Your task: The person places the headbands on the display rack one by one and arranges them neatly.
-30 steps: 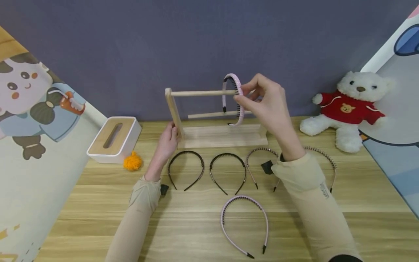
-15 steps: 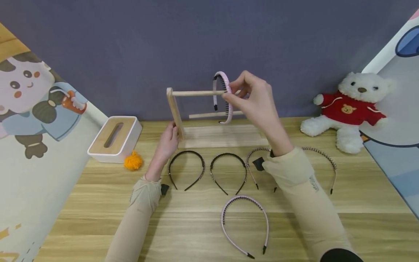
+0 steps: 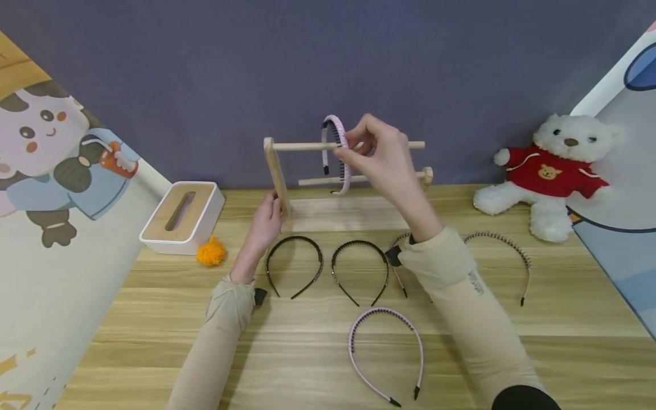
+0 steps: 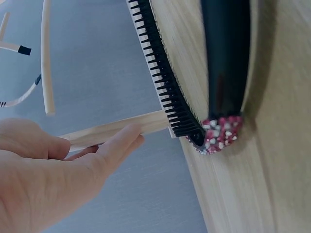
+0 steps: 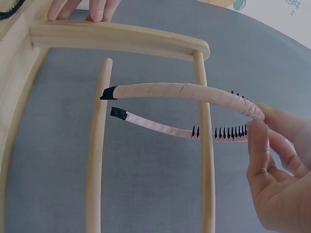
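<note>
My right hand (image 3: 381, 156) pinches a pale pink toothed headband (image 3: 347, 173) between thumb and fingers. The headband is around the upper rod (image 3: 302, 146) of a wooden rack, upright, black tips down. In the right wrist view its tips (image 5: 108, 92) reach the lower rod (image 5: 96, 145). My left hand (image 3: 263, 222) grips the rack's left upright (image 3: 277, 176) low down, thumb and fingers on either side of the wood in the left wrist view. Close by that hand lies a black headband (image 3: 294, 237) with pink and silver stones (image 4: 226, 133).
Another black headband (image 3: 360, 242) and a pink one (image 3: 381, 310) lie on the wooden table (image 3: 154, 341). Beaded headbands (image 3: 528, 262) lie right, one partly behind the right sleeve. A tissue box (image 3: 207, 213) and orange pompom (image 3: 210, 251) stand left, a teddy bear (image 3: 550, 171) right.
My right hand has slid the pink headband leftward along the upper rod, uncovering the rod's right end. The left hand stays on the upright.
</note>
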`<state>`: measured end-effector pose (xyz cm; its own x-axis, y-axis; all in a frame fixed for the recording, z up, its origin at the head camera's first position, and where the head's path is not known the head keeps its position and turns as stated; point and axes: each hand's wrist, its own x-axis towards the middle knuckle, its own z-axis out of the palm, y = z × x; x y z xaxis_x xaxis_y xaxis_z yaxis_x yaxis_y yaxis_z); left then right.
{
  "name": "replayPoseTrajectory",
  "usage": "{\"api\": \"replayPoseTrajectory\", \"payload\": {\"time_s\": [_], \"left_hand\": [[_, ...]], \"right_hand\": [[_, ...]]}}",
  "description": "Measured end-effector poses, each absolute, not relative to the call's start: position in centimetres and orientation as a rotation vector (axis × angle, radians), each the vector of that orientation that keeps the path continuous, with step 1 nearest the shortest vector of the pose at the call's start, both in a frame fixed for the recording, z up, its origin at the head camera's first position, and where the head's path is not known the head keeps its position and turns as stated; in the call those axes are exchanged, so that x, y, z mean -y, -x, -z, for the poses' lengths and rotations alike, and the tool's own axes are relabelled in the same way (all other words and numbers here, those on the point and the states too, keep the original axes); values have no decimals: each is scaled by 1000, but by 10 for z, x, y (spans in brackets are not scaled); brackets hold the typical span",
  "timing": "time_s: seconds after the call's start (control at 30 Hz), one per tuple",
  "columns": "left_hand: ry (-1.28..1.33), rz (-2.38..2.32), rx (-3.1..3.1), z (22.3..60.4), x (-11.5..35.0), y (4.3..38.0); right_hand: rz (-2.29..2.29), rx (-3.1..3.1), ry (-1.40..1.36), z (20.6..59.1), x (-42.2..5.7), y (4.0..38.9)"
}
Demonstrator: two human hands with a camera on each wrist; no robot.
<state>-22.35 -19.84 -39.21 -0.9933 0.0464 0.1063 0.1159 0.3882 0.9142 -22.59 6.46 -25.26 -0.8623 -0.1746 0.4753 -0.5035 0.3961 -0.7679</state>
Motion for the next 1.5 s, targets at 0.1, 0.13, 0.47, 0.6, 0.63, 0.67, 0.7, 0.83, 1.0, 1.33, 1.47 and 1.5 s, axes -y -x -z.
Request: {"api": "replayPoseTrajectory", "payload": {"time_s": [0.1,0.13,0.47,0.6,0.63,0.67,0.7,0.83,1.0,1.33,1.47,1.5], "left_hand": [[147,1690,2563,393,199,224],[147,1689,2563,393,199,224],[159,1684,2571,393,200,224],[162,1685,2572,393,200,225],[160,1686,2572,393,200,225],[158,1686,2573,394,200,225],[155,1686,2573,394,200,225],[140,1671,2580,395,199,225],[147,1656,2579,394,199,224],[139,1671,2566,395,199,225],[146,1691,2559,395,199,224],[150,1697,2557,394,199,224]], "right_hand": [[-1460,2336,-603,254,-59,228],[-1459,2337,-607,255,-57,229],[-1441,2357,-641,265,-38,236],[-1445,2345,-667,269,-30,237],[-1451,2341,-674,270,-28,237],[-1453,2338,-682,270,-26,237],[-1455,2334,-694,271,-23,237],[-1461,2310,-732,272,-14,238],[-1470,2296,-750,272,-4,239],[-1480,2288,-791,277,12,241],[-1490,2301,-783,276,17,241],[-1489,2305,-783,276,18,241]]}}
